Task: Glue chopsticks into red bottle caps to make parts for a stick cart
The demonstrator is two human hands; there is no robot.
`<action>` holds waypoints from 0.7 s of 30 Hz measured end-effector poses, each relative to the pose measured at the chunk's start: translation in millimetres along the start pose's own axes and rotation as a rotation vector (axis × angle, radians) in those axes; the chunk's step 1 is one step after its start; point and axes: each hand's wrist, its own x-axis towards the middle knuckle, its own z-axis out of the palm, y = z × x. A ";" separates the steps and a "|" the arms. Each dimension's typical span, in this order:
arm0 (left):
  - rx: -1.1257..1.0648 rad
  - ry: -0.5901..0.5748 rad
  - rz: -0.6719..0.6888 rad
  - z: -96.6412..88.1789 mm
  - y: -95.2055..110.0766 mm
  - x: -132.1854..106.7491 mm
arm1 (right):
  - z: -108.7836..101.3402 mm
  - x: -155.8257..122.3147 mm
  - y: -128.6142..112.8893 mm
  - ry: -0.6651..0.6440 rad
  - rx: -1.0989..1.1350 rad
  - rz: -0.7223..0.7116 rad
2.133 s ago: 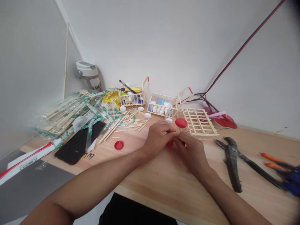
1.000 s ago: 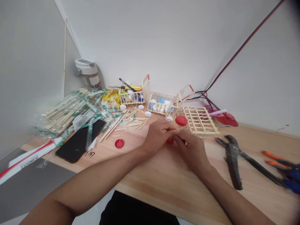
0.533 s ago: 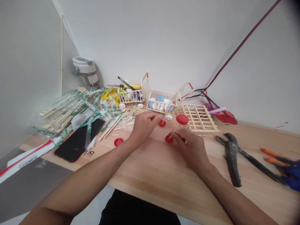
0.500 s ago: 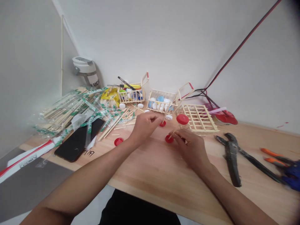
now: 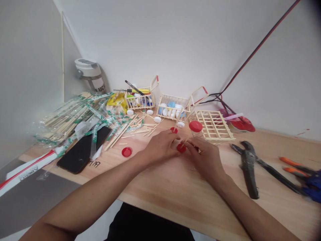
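My left hand (image 5: 160, 146) and my right hand (image 5: 204, 157) meet over the wooden table (image 5: 175, 194). Between their fingertips lies a small red bottle cap (image 5: 181, 147). The right hand's fingers are closed round a thin wooden stick that slants up to a larger red cap (image 5: 195, 126). The left hand's fingers are curled and pinched against the small cap. Just behind the left hand stands another red cap on a short stick (image 5: 174, 129). A loose red cap (image 5: 126, 152) lies to the left.
Two stick-built carts (image 5: 140, 99) (image 5: 173, 110) holding bottle caps and a stick grid panel (image 5: 213, 125) stand at the back. Wrapped chopsticks (image 5: 72, 117), loose sticks and a black phone (image 5: 81, 150) lie left. Black pliers (image 5: 248, 170) and orange-handled tools (image 5: 298, 170) lie right.
My left hand reached back toward the carts with a cap on a stick, left it standing there, and returned to the small red cap. My right hand stayed put.
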 end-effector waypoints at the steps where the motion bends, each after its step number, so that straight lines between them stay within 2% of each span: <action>1: 0.005 -0.005 0.012 1.1 0.7 0.1 | 0.2 0.0 0.2 0.002 -0.001 -0.001; 5: 0.001 -0.029 0.026 3.6 4.2 0.0 | 0.7 0.0 0.6 0.011 -0.012 -0.009; 21: 0.046 0.006 0.043 12.2 2.2 2.0 | 1.9 -0.9 1.0 0.020 -0.014 -0.007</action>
